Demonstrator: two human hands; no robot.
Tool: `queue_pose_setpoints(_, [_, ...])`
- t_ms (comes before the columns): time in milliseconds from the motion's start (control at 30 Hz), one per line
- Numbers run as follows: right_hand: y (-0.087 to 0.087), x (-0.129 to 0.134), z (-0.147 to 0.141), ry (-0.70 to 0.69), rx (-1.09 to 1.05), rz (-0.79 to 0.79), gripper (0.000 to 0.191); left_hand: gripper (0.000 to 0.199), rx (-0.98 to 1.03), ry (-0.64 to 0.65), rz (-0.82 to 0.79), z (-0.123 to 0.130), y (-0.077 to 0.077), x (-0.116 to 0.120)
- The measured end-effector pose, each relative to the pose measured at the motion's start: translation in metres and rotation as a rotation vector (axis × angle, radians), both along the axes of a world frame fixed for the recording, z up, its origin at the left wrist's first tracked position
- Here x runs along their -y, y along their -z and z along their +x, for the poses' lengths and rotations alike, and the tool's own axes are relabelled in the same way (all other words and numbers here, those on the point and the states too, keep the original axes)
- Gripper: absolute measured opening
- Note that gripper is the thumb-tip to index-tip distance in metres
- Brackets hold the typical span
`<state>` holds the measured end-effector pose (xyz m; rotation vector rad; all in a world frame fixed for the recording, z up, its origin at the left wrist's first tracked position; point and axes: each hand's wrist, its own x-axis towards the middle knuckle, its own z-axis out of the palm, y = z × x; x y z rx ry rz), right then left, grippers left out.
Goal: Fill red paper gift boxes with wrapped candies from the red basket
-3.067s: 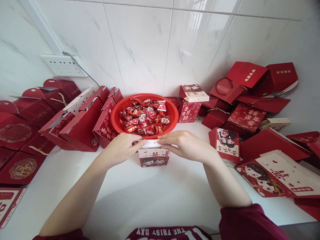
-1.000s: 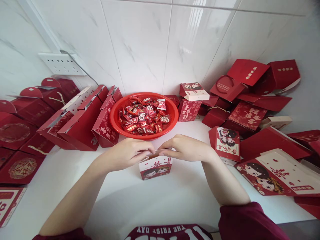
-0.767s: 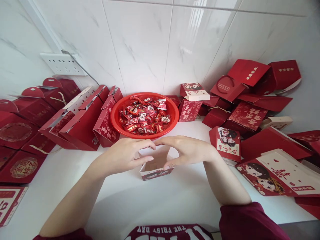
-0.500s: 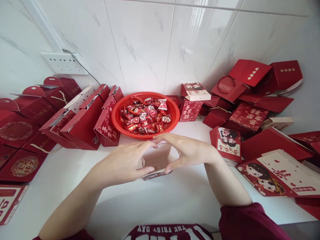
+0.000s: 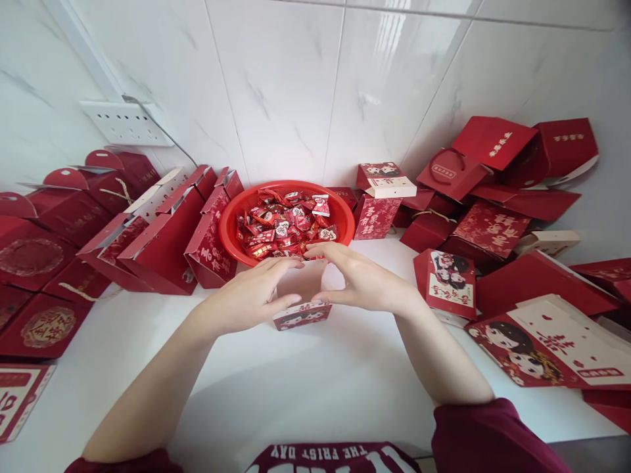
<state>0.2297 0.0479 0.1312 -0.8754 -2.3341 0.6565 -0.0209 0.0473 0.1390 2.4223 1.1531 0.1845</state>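
Observation:
A small red gift box [image 5: 302, 320] with a pale inside and two cartoon figures on its front stands on the white table, its top open towards me. My left hand [image 5: 249, 297] grips its left side, thumb near the front rim and fingers at the back. On the opposite side, my right hand [image 5: 362, 281] holds the box in the same way. Just behind it, a round red plastic basket [image 5: 227, 223] is filled with red-wrapped candies [image 5: 282, 226]. The box's side walls are partly hidden by my hands.
Upright red gift boxes [image 5: 167, 243] line the left, beside darker boxes with rope handles [image 5: 54, 263]. A loose heap of red boxes [image 5: 490, 230] covers the right. Two small boxes [image 5: 377, 217] are stacked by the tiled wall [image 5: 286, 92], which carries a socket strip [image 5: 125, 123].
Both hands and the box have shifted away from me, closer to the basket. More of the box's printed front shows now.

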Motion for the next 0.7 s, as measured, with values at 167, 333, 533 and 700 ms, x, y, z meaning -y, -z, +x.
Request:
queue_pose_setpoints(167, [-0.008,-0.041,0.016,0.273,-0.135,0.052,0.034,0.063,0.068,0.018,-0.056,-0.002,-0.001,-0.008])
queue_pose_setpoints(333, [0.009,-0.097,-0.010,0.506,0.503,-0.151,0.036,0.059,0.093,0.006,-0.110,0.002,-0.003,-0.008])
queue_pose_setpoints(533, [0.041,-0.130,-0.059,0.436,0.787,-0.281,0.043,0.060,0.115,0.042,-0.113,0.003,-0.001,-0.011])
queue_pose_setpoints(700, [0.049,-0.136,-0.055,0.325,0.778,-0.306,0.054,0.061,0.124,0.018,-0.179,0.001,-0.001,-0.013])
